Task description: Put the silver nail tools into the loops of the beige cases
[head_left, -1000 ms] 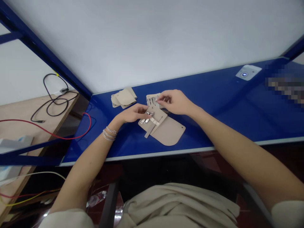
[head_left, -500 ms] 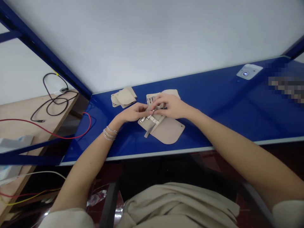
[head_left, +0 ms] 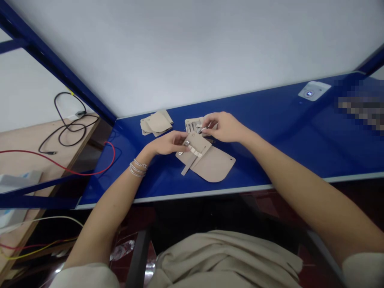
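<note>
My left hand (head_left: 170,143) is closed on the left edge of a beige manicure case (head_left: 201,142), thumb on top. Elastic loops cross this case, with a small metal piece in one of them. A flat greyish strip (head_left: 188,165) sticks out from its lower side. Under it, a rounded beige flap (head_left: 217,165) with a small hole lies on the table. My right hand (head_left: 222,127) pinches a small metal tool (head_left: 205,129), its exact kind too small to tell. Just behind is another open manicure case (head_left: 192,125) holding several slim metal tools, partly covered by my right hand.
Several folded beige cases (head_left: 157,122) are stacked at the back left of the blue table (head_left: 270,132). A white device (head_left: 314,91) with a lit round display sits at the far right. A red cable (head_left: 90,174) loops over the left edge, near a black cable (head_left: 64,124).
My right hand has drawn away from the case, up and to the right, with the small metal tool between its fingers. My left hand stays in place, and the loops are now uncovered.
</note>
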A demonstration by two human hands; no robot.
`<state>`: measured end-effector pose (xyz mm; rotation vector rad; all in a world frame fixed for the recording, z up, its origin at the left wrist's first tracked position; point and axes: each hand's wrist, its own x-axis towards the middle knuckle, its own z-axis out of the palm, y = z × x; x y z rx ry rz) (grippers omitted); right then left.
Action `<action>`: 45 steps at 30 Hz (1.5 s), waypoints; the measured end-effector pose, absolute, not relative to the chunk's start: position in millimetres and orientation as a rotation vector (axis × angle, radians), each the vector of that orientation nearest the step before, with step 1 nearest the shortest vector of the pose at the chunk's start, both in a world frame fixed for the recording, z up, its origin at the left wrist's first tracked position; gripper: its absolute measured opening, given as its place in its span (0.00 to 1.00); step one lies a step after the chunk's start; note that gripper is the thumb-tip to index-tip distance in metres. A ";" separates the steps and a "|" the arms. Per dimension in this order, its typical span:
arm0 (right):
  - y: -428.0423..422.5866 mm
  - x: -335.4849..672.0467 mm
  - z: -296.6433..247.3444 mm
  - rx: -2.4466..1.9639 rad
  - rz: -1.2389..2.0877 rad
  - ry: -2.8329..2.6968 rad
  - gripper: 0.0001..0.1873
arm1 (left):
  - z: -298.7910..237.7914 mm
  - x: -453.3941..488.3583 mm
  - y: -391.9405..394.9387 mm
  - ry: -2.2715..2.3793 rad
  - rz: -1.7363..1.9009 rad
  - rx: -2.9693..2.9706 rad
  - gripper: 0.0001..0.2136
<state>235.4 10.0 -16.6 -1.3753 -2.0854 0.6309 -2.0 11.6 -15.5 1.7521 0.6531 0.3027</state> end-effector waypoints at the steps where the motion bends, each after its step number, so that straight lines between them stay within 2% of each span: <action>1: 9.4 235.2 -16.4 -1.384 0.656 -2.124 0.08 | -16.3 -2.6 12.6 0.632 0.302 1.746 0.21; 8: 10.1 238.9 -14.4 -1.377 0.707 -2.345 0.13 | -19.6 -4.8 16.2 0.633 0.277 1.759 0.19; 14: 11.9 243.5 -17.4 -1.259 0.739 -2.464 0.09 | -18.4 -4.4 15.4 0.659 0.296 1.768 0.19; 23: 4.9 237.3 -10.0 -1.127 0.690 -2.044 0.10 | -21.7 -5.4 17.0 0.707 0.286 1.854 0.18; 27: -9.3 222.8 -11.2 -0.907 0.716 -2.198 0.13 | -22.4 -5.1 17.9 0.717 0.303 1.922 0.17; 31: -16.5 211.0 -18.4 -0.874 0.584 -2.243 0.09 | -21.5 -4.0 17.0 0.742 0.309 1.944 0.18; 36: -8.3 215.1 -24.8 -0.941 0.602 -2.249 0.16 | -23.4 -2.7 16.8 0.789 0.337 1.918 0.19; 45: -2.2 219.6 -25.9 -0.984 0.579 -2.226 0.10 | -20.7 -3.2 15.8 0.778 0.280 1.918 0.20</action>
